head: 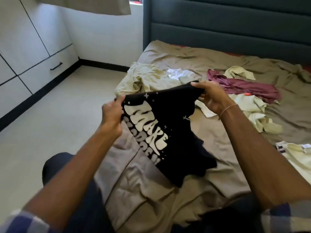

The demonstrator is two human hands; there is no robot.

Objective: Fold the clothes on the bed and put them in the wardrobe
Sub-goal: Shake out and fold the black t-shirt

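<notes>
I hold up a black T-shirt [170, 132] with cream lettering over the near part of the bed [218, 165]. My left hand [112, 113] pinches its top edge at the left. My right hand [210, 96] grips the same edge at the right, and the shirt hangs down slanted between them. Unfolded clothes lie on the bed beyond: a pale yellow garment [148, 78], a white one [178, 73], a maroon one [244, 86] and more pale yellow pieces [252, 111]. The white wardrobe [25, 47] stands at the left.
A dark padded headboard [227, 22] closes the far end of the bed. Beige floor [58, 115] lies between bed and wardrobe. Another pale garment with a label [297, 152] lies at the bed's right edge. A curtain [101, 5] hangs at the top.
</notes>
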